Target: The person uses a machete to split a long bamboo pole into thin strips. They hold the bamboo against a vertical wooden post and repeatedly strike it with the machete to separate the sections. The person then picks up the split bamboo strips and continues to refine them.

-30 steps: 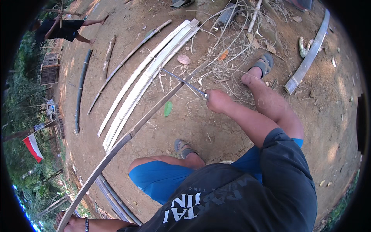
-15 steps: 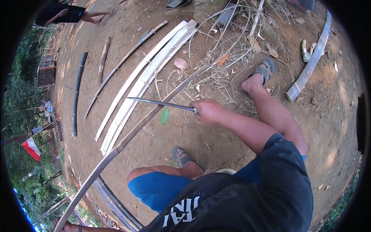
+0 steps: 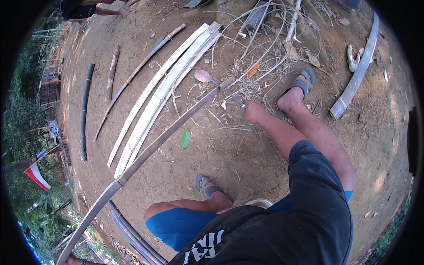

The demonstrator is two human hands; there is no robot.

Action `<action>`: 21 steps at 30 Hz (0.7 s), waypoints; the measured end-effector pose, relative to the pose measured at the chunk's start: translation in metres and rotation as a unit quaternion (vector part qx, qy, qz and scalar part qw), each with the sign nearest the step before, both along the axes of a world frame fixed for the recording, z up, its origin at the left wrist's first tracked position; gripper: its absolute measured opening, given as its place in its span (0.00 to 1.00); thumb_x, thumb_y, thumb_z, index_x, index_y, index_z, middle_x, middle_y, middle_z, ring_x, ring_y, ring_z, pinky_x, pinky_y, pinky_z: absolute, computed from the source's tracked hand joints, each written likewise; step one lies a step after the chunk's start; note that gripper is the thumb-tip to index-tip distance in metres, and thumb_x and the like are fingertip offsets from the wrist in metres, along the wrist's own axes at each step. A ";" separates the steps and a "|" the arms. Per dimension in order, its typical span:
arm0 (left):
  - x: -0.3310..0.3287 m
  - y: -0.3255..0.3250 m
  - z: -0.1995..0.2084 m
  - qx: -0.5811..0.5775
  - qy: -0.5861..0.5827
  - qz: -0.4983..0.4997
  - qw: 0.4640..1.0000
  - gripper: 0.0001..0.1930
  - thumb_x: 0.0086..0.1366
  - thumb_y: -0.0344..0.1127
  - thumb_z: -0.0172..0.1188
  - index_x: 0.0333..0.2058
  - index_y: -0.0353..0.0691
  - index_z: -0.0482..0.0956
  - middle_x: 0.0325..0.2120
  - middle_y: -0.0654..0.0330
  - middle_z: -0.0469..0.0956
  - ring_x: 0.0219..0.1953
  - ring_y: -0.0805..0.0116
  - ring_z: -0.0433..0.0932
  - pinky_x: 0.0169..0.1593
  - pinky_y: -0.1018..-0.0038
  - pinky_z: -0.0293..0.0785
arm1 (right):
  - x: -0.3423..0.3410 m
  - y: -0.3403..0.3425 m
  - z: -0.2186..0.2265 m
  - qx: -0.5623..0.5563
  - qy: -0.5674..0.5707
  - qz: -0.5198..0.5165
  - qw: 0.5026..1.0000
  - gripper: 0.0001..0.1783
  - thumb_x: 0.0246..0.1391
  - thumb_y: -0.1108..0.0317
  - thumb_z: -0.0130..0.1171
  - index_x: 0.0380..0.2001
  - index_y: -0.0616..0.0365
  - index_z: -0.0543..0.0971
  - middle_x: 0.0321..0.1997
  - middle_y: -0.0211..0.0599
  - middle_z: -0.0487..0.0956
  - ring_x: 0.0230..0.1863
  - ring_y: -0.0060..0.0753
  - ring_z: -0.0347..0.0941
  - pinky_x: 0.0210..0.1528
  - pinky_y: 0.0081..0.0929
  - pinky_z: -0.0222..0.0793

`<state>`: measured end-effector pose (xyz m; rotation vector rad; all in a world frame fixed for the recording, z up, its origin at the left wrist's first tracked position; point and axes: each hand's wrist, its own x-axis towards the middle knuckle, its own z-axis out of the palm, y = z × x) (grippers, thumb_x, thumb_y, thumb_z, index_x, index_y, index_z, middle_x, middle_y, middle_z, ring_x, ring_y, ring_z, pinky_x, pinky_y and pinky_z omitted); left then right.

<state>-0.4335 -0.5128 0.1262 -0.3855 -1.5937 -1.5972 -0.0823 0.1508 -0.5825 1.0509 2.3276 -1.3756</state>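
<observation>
A long split bamboo strip [image 3: 163, 140] runs slantwise from the lower left up to the middle of the head view. At its near end, by the lower left rim, my left hand [image 3: 73, 261] is closed around it, only partly in sight. My right hand [image 3: 255, 112] grips the handle of a long, narrow knife [image 3: 231, 96]. Its blade meets the strip close to the far end, and part of the blade is hard to make out there. Pale shavings [image 3: 245, 92] lie on the ground around that end.
Pale split bamboo lengths [image 3: 152, 110] lie beyond the strip, with dark poles [image 3: 87, 110] farther left. A tangle of thin strips [image 3: 269, 57] lies ahead. A wide bamboo piece [image 3: 357, 75] rests at right. My sandalled feet [image 3: 304, 79] flank the work; another person's leg [image 3: 108, 11] shows at top left.
My right hand has carried the knife away from me and to the right, from the strip's middle to near its far end. The strip has shifted slightly toward the lower left.
</observation>
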 end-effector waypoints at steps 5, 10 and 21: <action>0.008 0.003 -0.014 -0.039 0.006 0.119 0.992 0.22 0.63 0.49 0.48 0.30 0.30 0.71 0.24 0.41 0.73 0.25 0.46 0.77 0.33 0.45 0.80 | -0.013 -0.007 0.066 0.045 0.033 0.058 0.997 0.16 0.48 0.69 0.55 0.41 0.62 0.77 0.40 0.55 0.81 0.45 0.54 0.78 0.49 0.46 0.72; -0.011 0.012 -0.015 -0.044 0.005 0.091 0.995 0.19 0.64 0.46 0.50 0.32 0.30 0.71 0.26 0.42 0.74 0.27 0.46 0.77 0.34 0.41 0.79 | -0.002 0.008 0.009 0.004 -0.007 -0.012 1.000 0.15 0.49 0.69 0.53 0.41 0.63 0.77 0.41 0.53 0.81 0.46 0.53 0.78 0.49 0.46 0.72; -0.011 -0.017 -0.008 0.065 -0.059 0.014 0.996 0.35 0.64 0.65 0.38 0.42 0.30 0.69 0.38 0.41 0.74 0.42 0.43 0.75 0.49 0.39 0.72 | -0.008 0.039 -0.006 0.052 -0.113 0.025 0.992 0.19 0.46 0.67 0.59 0.42 0.64 0.78 0.44 0.52 0.81 0.48 0.52 0.78 0.51 0.43 0.73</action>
